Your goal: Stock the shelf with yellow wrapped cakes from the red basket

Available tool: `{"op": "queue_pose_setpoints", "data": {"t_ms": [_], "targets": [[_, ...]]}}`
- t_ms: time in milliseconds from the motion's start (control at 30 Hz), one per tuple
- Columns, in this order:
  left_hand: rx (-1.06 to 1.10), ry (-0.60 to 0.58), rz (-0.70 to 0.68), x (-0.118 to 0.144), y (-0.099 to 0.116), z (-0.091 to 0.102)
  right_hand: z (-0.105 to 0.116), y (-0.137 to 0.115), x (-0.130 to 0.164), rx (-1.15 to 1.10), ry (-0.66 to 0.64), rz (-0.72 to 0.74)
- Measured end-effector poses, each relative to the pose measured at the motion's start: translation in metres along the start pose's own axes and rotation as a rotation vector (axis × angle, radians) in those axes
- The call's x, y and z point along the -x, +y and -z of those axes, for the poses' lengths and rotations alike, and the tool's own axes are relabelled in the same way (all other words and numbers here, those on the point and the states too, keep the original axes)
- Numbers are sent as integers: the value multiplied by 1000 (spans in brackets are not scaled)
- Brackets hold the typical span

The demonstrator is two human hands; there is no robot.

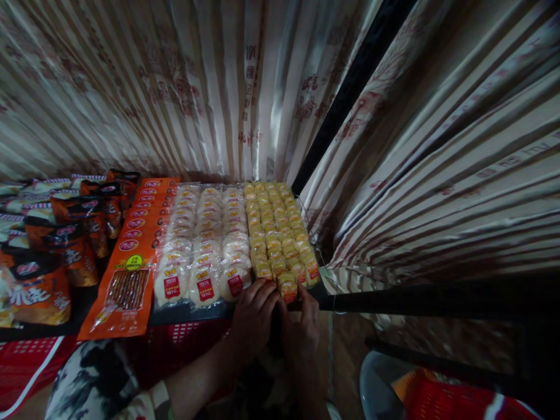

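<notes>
Rows of small yellow snack packets (273, 233) stand at the right end of the dark shelf. At their front, my right hand (303, 321) has its thumb and fingers closed around one yellow packet (287, 287). My left hand (254, 312) is just left of it, palm down. Its fingers lie side by side, with the tips against the front-left packets; its thumb is hidden. Left of the yellow rows are three rows of clear-wrapped white rice crackers (205, 286) with red labels. Beside those lies an overlapping row of flat orange snack bags (126, 297).
Orange-and-black bags (37, 286) and striped white packets (48, 185) fill the left side. A black post (345, 99) rises at the shelf's right corner, before patterned curtains (210, 87). Below are a red basket (26, 356) and a grey tub (378, 379).
</notes>
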State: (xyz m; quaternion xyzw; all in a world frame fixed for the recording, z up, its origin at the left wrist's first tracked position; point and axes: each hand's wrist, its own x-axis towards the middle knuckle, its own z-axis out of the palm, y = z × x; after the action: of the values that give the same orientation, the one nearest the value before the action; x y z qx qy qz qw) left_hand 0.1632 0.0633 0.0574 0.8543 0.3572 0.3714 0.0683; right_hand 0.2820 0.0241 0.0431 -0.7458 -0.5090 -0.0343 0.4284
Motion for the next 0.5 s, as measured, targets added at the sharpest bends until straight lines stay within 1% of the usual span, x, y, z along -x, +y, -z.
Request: {"op": "queue_pose_setpoints", "data": {"t_ms": [133, 267, 367, 433, 500], "targets": [[20, -26, -4, 0, -3, -1, -3, -1, 1, -37, -40, -103], [42, -11, -23, 2, -6, -2, -6, -8, -2, -57, 5, -162], [75, -1, -38, 4, -8, -3, -8, -11, -4, -46, 14, -200], [97, -1, -40, 5, -8, -4, -9, -10, -4, -28, 23, -203], [113, 6, -42, 6, -8, -5, -11, -8, -4, -21, 39, -169]]}}
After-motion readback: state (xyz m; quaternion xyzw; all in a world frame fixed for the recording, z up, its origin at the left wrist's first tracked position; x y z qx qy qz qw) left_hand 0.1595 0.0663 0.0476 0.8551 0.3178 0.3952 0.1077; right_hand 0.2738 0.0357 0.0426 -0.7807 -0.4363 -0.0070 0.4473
